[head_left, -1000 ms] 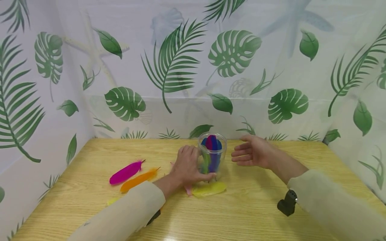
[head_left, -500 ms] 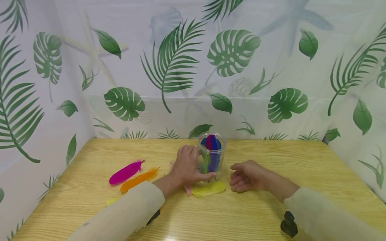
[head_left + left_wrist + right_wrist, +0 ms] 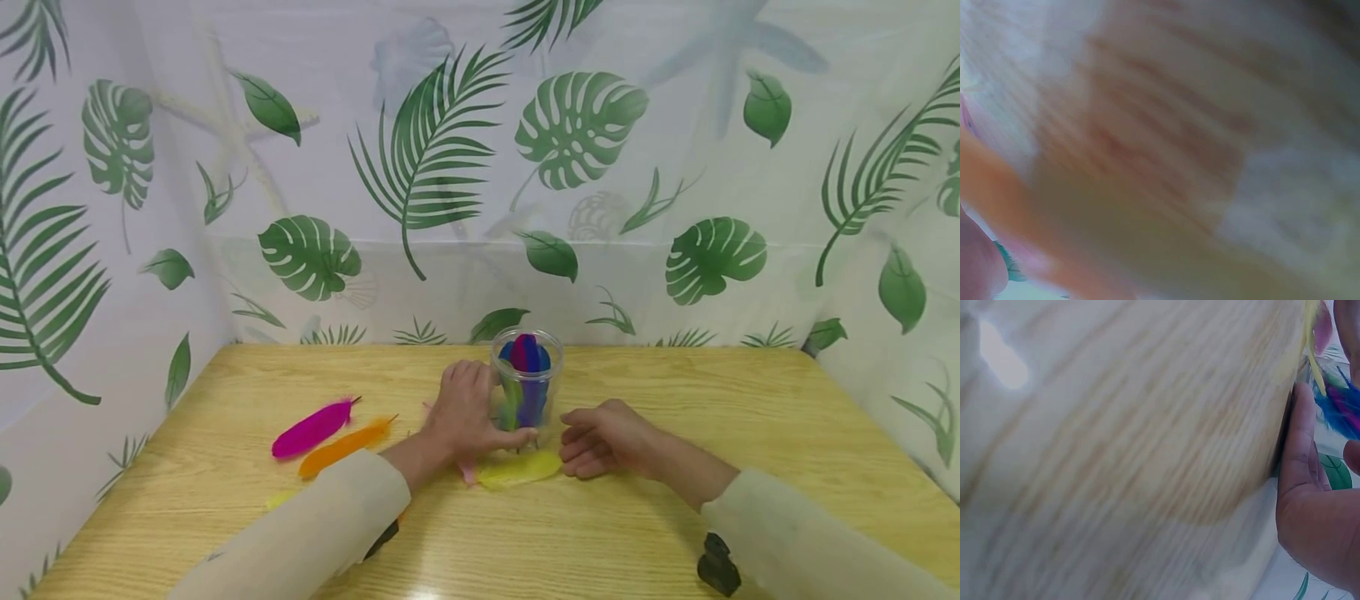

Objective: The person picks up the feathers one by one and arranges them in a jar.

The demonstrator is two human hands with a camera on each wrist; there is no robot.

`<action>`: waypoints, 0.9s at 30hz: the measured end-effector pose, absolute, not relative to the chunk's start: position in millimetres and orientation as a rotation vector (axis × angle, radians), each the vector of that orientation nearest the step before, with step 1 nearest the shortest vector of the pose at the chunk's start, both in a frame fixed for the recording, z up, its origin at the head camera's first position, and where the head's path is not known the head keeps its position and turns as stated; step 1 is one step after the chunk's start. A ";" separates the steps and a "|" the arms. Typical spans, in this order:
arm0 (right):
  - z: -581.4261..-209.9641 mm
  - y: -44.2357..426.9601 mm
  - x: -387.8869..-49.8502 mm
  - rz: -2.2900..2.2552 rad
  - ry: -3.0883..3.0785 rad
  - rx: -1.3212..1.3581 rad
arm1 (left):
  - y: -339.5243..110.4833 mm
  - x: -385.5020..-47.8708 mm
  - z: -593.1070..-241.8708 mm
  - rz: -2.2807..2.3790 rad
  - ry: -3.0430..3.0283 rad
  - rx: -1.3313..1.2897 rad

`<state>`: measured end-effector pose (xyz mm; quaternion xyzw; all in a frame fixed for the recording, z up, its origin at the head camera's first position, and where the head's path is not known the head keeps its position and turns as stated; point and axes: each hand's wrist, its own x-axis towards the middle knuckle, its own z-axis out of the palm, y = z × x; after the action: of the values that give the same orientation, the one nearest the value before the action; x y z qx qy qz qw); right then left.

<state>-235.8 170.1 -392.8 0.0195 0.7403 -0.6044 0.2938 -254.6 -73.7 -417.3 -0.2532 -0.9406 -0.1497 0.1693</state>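
Note:
A clear plastic cup [image 3: 552, 404] stands on the table with several feathers inside, blue, purple, magenta [image 3: 525, 354] and green. My left hand [image 3: 461, 412] grips its left side, thumb across the front near the base. In front of the cup lies a yellow feather [image 3: 519, 471], beside a pink feather [image 3: 468, 472] partly hidden by my left hand. My right hand [image 3: 607, 440] is at the yellow feather's right end, its fingers loosely bent. In the right wrist view the feather [image 3: 1310, 344] appears just beyond the fingertips; nothing is pinched. The left wrist view is mostly blurred.
To the left on the wooden table [image 3: 525, 550] lie a magenta feather [image 3: 313, 430] and an orange feather [image 3: 347, 447]. A bit of another yellow feather [image 3: 281, 500] shows beside my left sleeve. A leaf-printed cloth [image 3: 465, 167] encloses the back and sides.
My right hand has come down from beside the cup toward the front, then slightly left to the yellow feather's end, its fingers bending more. My left hand and the cup have stayed put.

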 end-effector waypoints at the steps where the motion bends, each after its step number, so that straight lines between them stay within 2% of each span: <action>1: -392.6 169.6 -235.5 -1.613 1.972 0.047 | -73.5 -254.6 -417.5 -0.421 -2.674 -0.719; 15: -387.7 163.8 -228.8 -1.545 2.084 -0.133 | -74.8 -255.8 -417.4 -0.406 -2.672 -0.723; 27: -386.8 152.4 -223.7 -1.438 2.287 -0.046 | -73.6 -255.8 -417.1 -0.448 -2.673 -0.732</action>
<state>-223.7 152.4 -386.8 -0.0167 0.8260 -0.5194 0.2183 -255.8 -73.6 -417.1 -0.2572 -0.9389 -0.1573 0.1661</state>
